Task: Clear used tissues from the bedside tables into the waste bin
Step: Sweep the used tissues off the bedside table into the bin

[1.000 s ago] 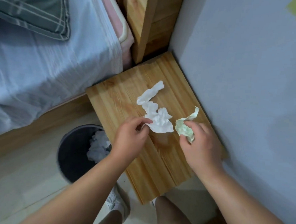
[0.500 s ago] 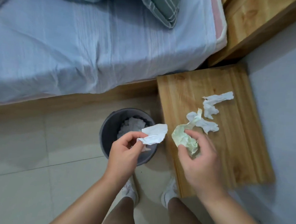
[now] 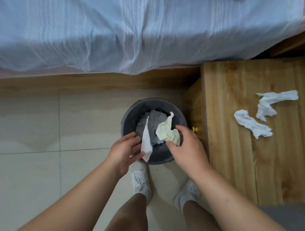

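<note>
Over the dark round waste bin [image 3: 130, 114] on the floor, my left hand [image 3: 125, 150] has its fingers spread, and a white tissue [image 3: 146, 143] hangs upright at its fingertips. My right hand [image 3: 188, 149] reaches over the bin's right side with straight fingers. A crumpled pale green tissue [image 3: 166, 132] sits between its thumb and fingertips, above the bin's mouth. Crumpled white tissues lie inside the bin. Two more white tissues, one long [image 3: 272, 103] and one crumpled [image 3: 253, 126], lie on the wooden bedside table [image 3: 235, 156] at the right.
The bed with a light blue sheet [image 3: 117, 29] and its wooden frame [image 3: 78, 82] runs across the top, close behind the bin. My feet in white shoes [image 3: 140, 180] stand just before the bin on pale floor tiles. A grey wall edge [image 3: 285, 211] shows at lower right.
Both hands moved left from the table to above the bin, carrying their tissues. Their fingers have spread apart. My view swung left and down toward the bin.
</note>
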Demonstrator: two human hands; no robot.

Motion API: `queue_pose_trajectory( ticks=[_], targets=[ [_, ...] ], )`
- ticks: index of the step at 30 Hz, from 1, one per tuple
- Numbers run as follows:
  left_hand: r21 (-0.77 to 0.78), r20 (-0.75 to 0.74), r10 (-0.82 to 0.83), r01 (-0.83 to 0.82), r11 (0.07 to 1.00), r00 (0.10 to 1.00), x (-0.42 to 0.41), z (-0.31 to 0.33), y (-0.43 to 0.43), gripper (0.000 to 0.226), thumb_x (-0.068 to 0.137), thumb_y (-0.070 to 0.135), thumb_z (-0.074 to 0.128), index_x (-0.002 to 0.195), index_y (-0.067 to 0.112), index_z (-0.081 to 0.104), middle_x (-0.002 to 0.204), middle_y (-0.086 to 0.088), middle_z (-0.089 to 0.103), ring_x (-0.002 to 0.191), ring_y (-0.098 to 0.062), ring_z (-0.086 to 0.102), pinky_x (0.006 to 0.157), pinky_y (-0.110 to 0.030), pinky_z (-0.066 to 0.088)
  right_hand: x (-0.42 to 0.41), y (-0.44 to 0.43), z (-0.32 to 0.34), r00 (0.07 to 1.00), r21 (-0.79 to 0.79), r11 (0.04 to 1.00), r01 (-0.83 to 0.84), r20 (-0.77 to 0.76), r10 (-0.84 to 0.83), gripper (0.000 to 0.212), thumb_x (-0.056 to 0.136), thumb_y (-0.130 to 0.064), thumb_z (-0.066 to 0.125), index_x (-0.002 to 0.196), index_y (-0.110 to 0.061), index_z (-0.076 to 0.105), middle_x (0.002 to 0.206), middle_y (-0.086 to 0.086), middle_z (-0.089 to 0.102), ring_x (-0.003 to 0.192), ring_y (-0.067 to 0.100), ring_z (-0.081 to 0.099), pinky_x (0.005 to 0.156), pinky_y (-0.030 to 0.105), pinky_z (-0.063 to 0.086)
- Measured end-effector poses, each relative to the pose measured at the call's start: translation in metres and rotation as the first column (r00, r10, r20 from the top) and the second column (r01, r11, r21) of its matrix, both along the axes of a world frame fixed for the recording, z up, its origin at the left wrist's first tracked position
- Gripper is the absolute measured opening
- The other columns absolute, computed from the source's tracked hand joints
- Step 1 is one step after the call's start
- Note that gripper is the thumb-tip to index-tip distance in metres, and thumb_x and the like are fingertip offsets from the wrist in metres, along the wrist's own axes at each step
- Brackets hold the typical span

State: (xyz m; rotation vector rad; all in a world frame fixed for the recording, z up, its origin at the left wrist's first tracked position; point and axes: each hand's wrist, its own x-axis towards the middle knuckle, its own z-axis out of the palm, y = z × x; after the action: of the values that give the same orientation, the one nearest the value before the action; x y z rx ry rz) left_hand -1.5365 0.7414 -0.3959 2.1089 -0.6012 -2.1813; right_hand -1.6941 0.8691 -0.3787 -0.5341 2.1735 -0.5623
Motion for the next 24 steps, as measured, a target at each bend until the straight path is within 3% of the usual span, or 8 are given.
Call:
queue_pose_trajectory(
  ticks=[2, 7, 10, 12, 14, 18, 21, 24],
  targets=[
    [-0.054, 0.055, -0.014, 0.017, 0.998, 0.998, 0.001, -0.002, 0.001, 0.031, 0.102, 0.009, 0.070, 0.131, 0.018, 0.064, 0.113, -0.008, 0.074, 0.108, -0.025, 0.072, 0.063, -0.032, 0.066, -0.001, 0.004, 0.001, 1.000, 0.008, 1.000, 0.002, 0.011, -0.002, 0.058, 0.091, -0.035, 0.074, 0.145, -0.031, 0.053, 0.146, -0.002, 0.058, 0.129, 0.021, 0.059, 0.097, 0.031, 0.047],
    [-0.215, 0.098, -0.172, 0.189, 0.958, 0.980, -0.019, 0.014, 0.014, 0.015, 0.105, 0.017, 0.065, 0.118, 0.020, 0.071, 0.112, -0.009, 0.075, 0.104, -0.023, 0.073, 0.069, -0.028, 0.060, -0.015, 0.028, 0.024, 1.000, -0.020, 0.999, 0.025, 0.019, -0.025, 0.046, 0.094, -0.035, 0.071, 0.138, -0.032, 0.058, 0.132, -0.013, 0.059, 0.124, 0.009, 0.058, 0.093, 0.022, 0.046],
    [-0.374, 0.125, -0.372, 0.391, 0.841, 0.920, -0.051, 0.034, 0.030, 0.012, 0.104, 0.024, 0.067, 0.107, 0.032, 0.075, 0.107, 0.000, 0.078, 0.094, -0.015, 0.076, 0.067, -0.023, 0.060, -0.041, 0.048, 0.043, 0.994, -0.075, 0.991, 0.108, -0.016, -0.109, 0.033, 0.094, -0.031, 0.070, 0.127, -0.030, 0.067, 0.113, -0.018, 0.061, 0.100, 0.000, 0.061, 0.078, 0.013, 0.046],
    [-0.440, 0.108, -0.475, 0.470, 0.765, 0.873, -0.083, 0.048, 0.041, 0.012, 0.101, 0.030, 0.071, 0.101, 0.041, 0.075, 0.097, 0.012, 0.081, 0.084, -0.009, 0.077, 0.068, -0.021, 0.060, -0.066, 0.064, 0.057, 0.978, -0.133, 0.971, 0.196, -0.040, -0.203, 0.024, 0.095, -0.027, 0.069, 0.119, -0.030, 0.070, 0.106, -0.019, 0.066, 0.095, -0.002, 0.063, 0.081, 0.023, 0.055],
    [-0.495, 0.095, -0.558, 0.525, 0.692, 0.825, -0.119, 0.056, 0.056, 0.009, 0.098, 0.034, 0.075, 0.103, 0.042, 0.075, 0.095, 0.018, 0.080, 0.086, -0.002, 0.075, 0.078, -0.026, 0.061, -0.096, 0.080, 0.067, 0.956, -0.200, 0.945, 0.259, -0.089, -0.281, 0.020, 0.095, -0.022, 0.069, 0.113, -0.031, 0.072, 0.100, -0.019, 0.068, 0.091, -0.001, 0.065, 0.080, 0.027, 0.057],
    [-0.624, 0.240, -0.727, 0.675, 0.393, 0.644, -0.185, 0.064, 0.090, 0.028, 0.092, 0.045, 0.079, 0.118, 0.040, 0.072, 0.109, 0.019, 0.070, 0.092, 0.003, 0.067, 0.081, -0.026, 0.058, -0.158, 0.105, 0.079, 0.919, -0.282, 0.932, 0.229, -0.252, -0.302, 0.023, 0.093, -0.020, 0.071, 0.112, -0.032, 0.074, 0.099, -0.024, 0.068, 0.089, -0.004, 0.062, 0.073, 0.012, 0.047],
    [-0.670, 0.378, -0.767, 0.725, 0.159, 0.518, -0.220, 0.061, 0.113, 0.037, 0.089, 0.061, 0.074, 0.122, 0.047, 0.066, 0.120, 0.027, 0.059, 0.083, 0.008, 0.064, 0.067, -0.016, 0.048, -0.200, 0.111, 0.074, 0.869, -0.236, 0.971, 0.025, -0.476, -0.138, 0.033, 0.095, -0.025, 0.070, 0.128, -0.024, 0.071, 0.126, -0.011, 0.069, 0.114, 0.005, 0.054, 0.097, 0.025, 0.048],
    [-0.658, 0.548, -0.733, 0.748, -0.082, 0.403, -0.243, 0.052, 0.131, 0.044, 0.088, 0.066, 0.070, 0.125, 0.046, 0.060, 0.137, 0.020, 0.052, 0.076, 0.000, 0.065, 0.055, -0.021, 0.043, -0.226, 0.107, 0.062, 0.879, -0.108, 0.989, -0.101, -0.475, 0.038, 0.052, 0.099, -0.035, 0.065, 0.149, -0.028, 0.054, 0.160, 0.000, 0.047, 0.150, 0.022, 0.030, 0.119, 0.038, 0.030]
  ],
)
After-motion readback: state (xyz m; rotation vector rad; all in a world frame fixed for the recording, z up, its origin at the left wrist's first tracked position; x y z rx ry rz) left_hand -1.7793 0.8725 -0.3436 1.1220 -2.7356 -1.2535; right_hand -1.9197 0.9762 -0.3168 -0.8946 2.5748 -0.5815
